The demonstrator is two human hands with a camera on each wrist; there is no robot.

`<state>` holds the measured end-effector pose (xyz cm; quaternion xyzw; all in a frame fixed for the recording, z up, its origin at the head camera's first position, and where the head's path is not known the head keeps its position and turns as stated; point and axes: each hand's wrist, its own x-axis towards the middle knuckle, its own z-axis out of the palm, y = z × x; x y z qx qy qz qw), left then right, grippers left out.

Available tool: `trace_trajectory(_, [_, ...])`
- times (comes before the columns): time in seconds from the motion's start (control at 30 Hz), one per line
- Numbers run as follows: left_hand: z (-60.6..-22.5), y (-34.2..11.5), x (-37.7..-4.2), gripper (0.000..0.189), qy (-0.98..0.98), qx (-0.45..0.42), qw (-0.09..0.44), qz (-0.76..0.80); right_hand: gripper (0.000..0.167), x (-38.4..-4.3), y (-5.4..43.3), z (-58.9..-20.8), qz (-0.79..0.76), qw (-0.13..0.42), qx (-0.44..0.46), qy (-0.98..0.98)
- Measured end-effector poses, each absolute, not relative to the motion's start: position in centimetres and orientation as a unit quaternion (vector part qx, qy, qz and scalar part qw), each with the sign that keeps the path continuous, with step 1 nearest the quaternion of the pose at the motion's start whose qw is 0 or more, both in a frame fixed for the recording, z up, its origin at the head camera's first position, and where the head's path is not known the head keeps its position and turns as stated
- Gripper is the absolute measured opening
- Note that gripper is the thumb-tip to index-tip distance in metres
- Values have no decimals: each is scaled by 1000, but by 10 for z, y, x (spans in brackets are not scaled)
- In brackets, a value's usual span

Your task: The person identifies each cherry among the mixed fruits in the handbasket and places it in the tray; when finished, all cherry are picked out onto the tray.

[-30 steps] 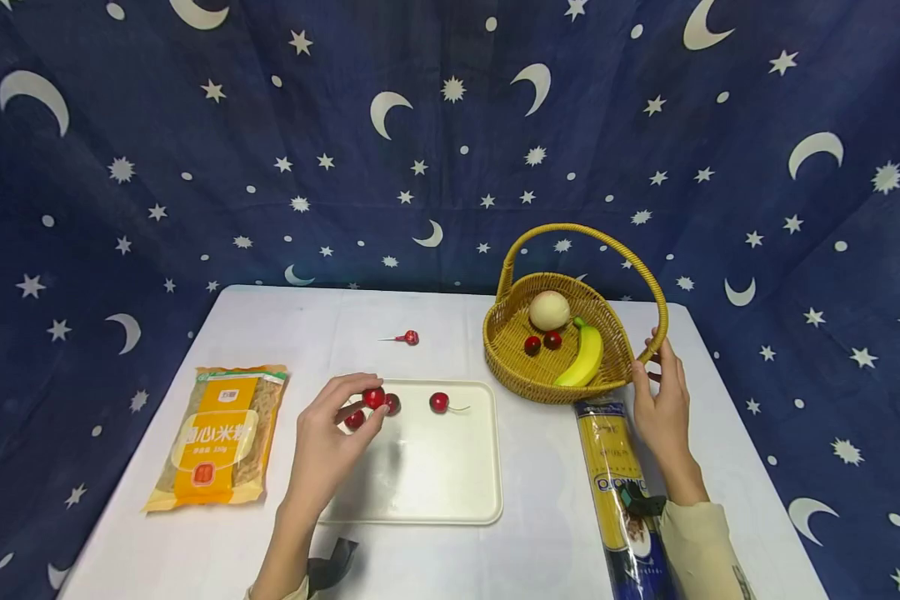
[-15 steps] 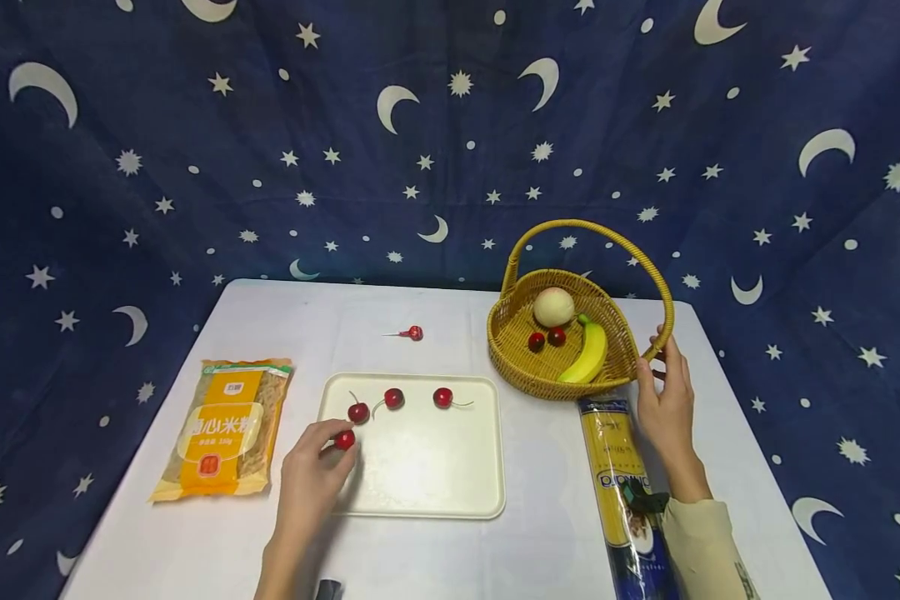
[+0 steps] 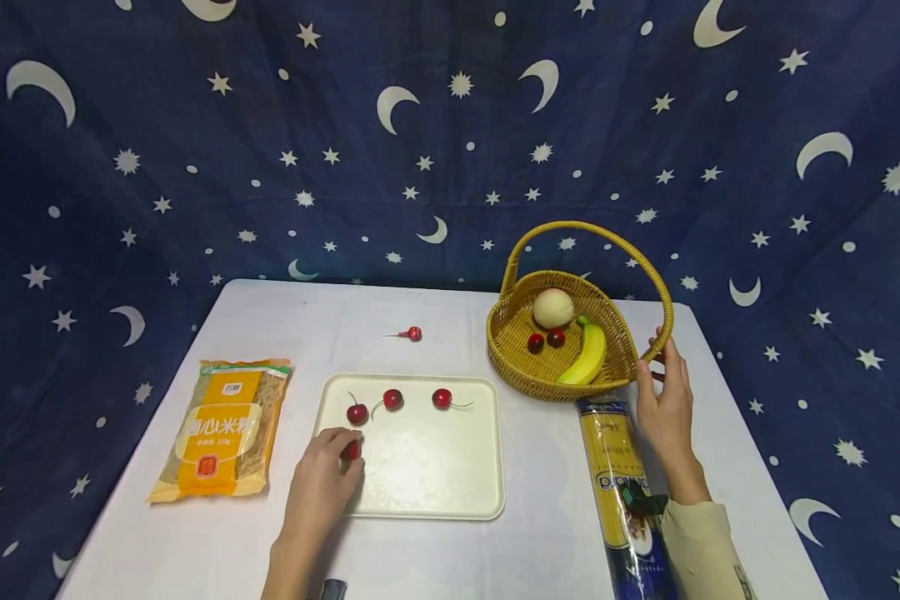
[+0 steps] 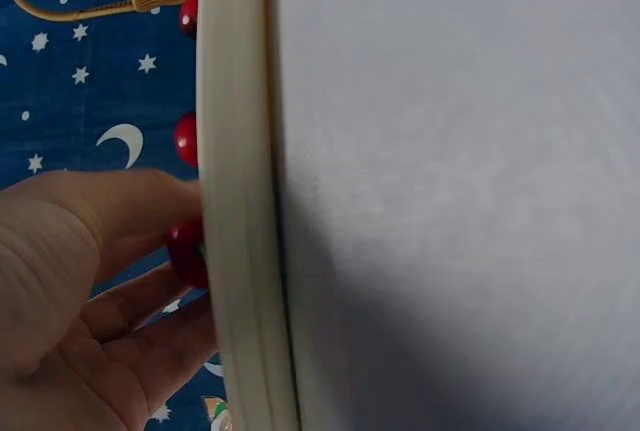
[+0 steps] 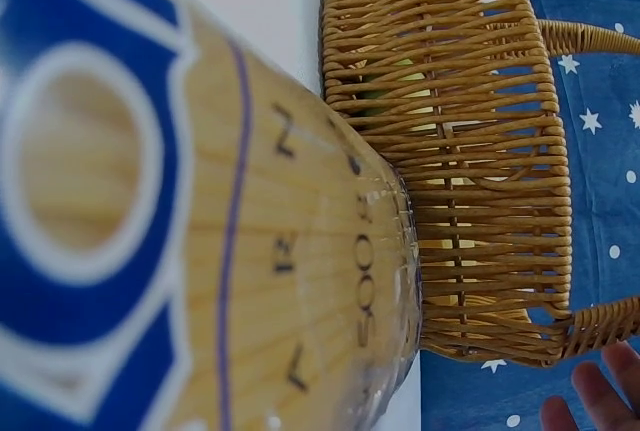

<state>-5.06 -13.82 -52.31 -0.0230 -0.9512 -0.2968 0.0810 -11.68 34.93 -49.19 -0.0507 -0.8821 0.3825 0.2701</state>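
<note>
Left hand: thumb and fingers pinch a red cherry at the left side of the tray.
Right hand: holds the wicker basket at its handle's foot, off the tray's far right corner.
Loose cherries: three, stems showing, on the tray's far half.
Orange bag: left of the tray.
Pasta pack: right of the tray.
Lollipop: beyond the tray.

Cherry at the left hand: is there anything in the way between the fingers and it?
Nothing visible: the left hand has thumb and fingers around the cherry, near the left edge of the tray. Another cherry lies beyond it, not between.
</note>
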Motion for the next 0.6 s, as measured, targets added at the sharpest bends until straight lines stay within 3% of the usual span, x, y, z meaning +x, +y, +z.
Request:
trace_trajectory(0.27, [-514, -139, -50, 52, -942, -32, 107, -317, 58, -117, 349, -492, 381, 269, -56, -883])
trace_trajectory(0.6, [-501, -122, -62, 48, -922, -79, 177, -335, 59, -117, 348, -492, 383, 268, -55, -882])
